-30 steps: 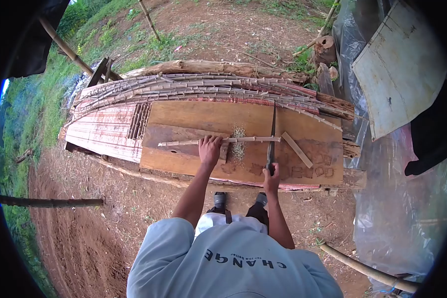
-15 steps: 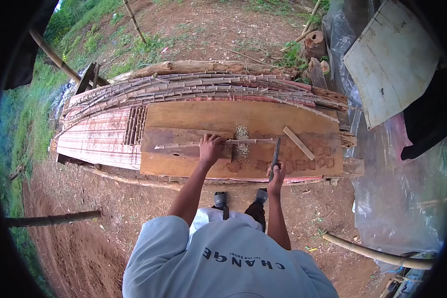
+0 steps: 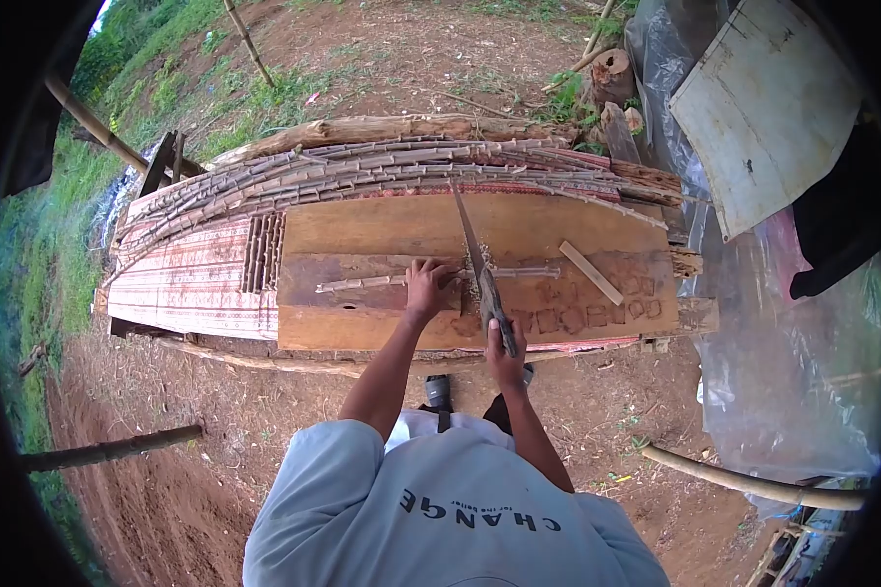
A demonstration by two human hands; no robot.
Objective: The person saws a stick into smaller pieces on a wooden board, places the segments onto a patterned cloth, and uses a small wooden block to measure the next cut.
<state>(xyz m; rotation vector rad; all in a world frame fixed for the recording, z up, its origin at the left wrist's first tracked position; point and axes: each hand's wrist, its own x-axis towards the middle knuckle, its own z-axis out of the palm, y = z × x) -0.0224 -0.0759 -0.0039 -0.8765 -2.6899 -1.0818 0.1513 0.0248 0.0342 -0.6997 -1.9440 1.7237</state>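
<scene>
A knobbly cassava stem (image 3: 360, 285) lies lengthwise across a small dark board (image 3: 382, 266), and its thinner end reaches out to the right. My left hand (image 3: 427, 286) presses down on it with fingers closed around it near the board's right end. Just right of those fingers, a hand saw (image 3: 472, 243) crosses over the stem, its blade tip pointing away from me. My right hand (image 3: 505, 354) is wrapped around the saw's dark handle near the front edge. Pale sawdust is scattered beside the blade.
Under everything lies a wide wooden board (image 3: 558, 220) on a patterned cloth (image 3: 181, 293). Short cut stem pieces (image 3: 262, 254) lie in a row at left. Long stems (image 3: 362, 168) are piled along the back. A wooden strip (image 3: 590, 273) rests at right; plastic sheeting (image 3: 783, 362) hangs beyond.
My right hand has moved left with the saw, bringing the blade over the stem beside my left hand. The stem has shifted slightly right under my left hand.
</scene>
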